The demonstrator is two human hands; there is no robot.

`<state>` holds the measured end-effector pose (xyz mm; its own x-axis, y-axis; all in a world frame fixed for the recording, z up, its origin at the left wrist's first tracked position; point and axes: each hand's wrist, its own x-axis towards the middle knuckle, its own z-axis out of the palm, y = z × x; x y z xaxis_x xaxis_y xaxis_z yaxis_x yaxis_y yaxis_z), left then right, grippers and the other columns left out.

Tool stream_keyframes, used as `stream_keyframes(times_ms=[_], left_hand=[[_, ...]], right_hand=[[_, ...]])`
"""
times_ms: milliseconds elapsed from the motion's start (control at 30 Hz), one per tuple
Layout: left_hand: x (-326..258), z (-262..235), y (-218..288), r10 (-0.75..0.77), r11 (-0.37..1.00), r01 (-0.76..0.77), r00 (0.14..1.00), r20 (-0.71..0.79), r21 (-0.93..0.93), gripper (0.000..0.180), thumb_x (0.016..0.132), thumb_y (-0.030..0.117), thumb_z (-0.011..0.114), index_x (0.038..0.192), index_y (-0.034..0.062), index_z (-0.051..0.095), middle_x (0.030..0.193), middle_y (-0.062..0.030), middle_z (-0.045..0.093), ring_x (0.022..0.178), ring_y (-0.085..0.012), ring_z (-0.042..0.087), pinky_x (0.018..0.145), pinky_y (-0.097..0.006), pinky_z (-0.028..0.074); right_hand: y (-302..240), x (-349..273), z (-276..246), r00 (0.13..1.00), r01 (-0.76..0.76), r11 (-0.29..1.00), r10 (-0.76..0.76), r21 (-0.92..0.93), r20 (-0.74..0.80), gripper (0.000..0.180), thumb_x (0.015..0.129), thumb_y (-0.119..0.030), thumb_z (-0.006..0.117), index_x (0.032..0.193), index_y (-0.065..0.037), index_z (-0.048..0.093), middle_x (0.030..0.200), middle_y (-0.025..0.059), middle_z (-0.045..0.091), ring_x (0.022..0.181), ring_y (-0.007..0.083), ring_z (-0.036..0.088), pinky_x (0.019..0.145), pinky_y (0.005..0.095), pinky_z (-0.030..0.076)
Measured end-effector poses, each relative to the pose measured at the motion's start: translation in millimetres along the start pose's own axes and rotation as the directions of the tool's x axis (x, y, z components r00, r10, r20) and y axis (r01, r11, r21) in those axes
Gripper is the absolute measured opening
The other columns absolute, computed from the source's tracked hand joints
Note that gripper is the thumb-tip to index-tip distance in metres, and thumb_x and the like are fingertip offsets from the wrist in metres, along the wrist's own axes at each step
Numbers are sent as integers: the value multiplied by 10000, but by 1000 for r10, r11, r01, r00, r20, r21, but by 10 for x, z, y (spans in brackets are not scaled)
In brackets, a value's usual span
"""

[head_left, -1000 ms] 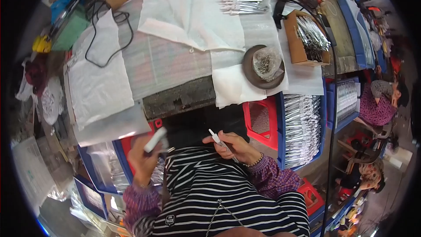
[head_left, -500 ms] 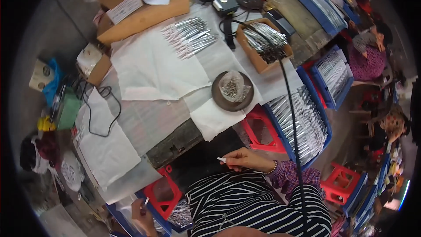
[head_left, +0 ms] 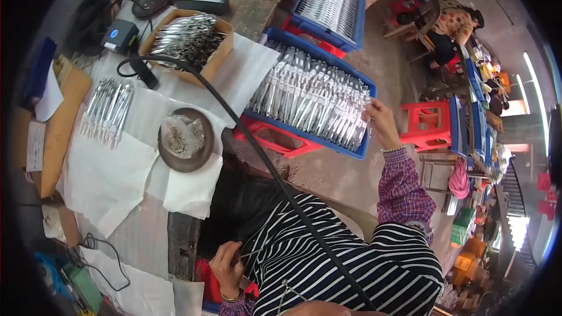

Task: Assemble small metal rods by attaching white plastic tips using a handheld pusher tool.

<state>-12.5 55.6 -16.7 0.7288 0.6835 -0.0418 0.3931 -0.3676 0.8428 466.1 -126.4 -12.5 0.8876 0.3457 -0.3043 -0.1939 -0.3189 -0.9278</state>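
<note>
Two hands are busy. My right hand pinches shiny tools at the blue tray's far corner. My left hand grips a thin metal stick.

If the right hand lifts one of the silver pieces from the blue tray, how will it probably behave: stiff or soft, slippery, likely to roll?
The silver pieces look thin, straight and metallic, so one is probably stiff and light. Their shiny surface suggests some slipperiness between the fingers of the right hand. They lie packed in rows in the blue tray; being narrow, a loose one may slide or roll.
</note>
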Motion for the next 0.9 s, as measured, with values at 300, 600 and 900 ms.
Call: stream_keyframes(times_ms=[300, 600, 900], left_hand=[[-24, -19, -133, -49, 998, 49, 999, -18, -35, 240, 690, -116, 562, 877, 14, 638, 832, -139, 636, 721, -277, 636, 590, -306, 490], [34, 83, -64, -128, 984, 127, 992, -4, -128, 240, 695, -110, 545, 893, -3, 627, 798, -134, 619, 692, -238, 609, 610, -269, 458], [40, 105, -69, -154, 981, 152, 988, 0, -119, 223, 711, -102, 564, 905, -9, 623, 794, -137, 618, 688, -230, 606, 610, -263, 458]], right_hand=[[720, -5, -736, 924, -147, 989, 143, 14, -355, 159, 852, -122, 615, 981, -37, 656, 746, -51, 594, 617, 38, 532, 552, 178, 413], [706, 14, -628, 944, -46, 997, 22, -66, -328, 222, 802, -94, 672, 1006, -9, 651, 807, 3, 643, 671, 62, 589, 563, 183, 472], [848, -68, -507, 957, -52, 976, -12, -213, -289, 283, 720, -21, 723, 984, 38, 639, 770, 49, 647, 650, 102, 616, 547, 224, 540]])
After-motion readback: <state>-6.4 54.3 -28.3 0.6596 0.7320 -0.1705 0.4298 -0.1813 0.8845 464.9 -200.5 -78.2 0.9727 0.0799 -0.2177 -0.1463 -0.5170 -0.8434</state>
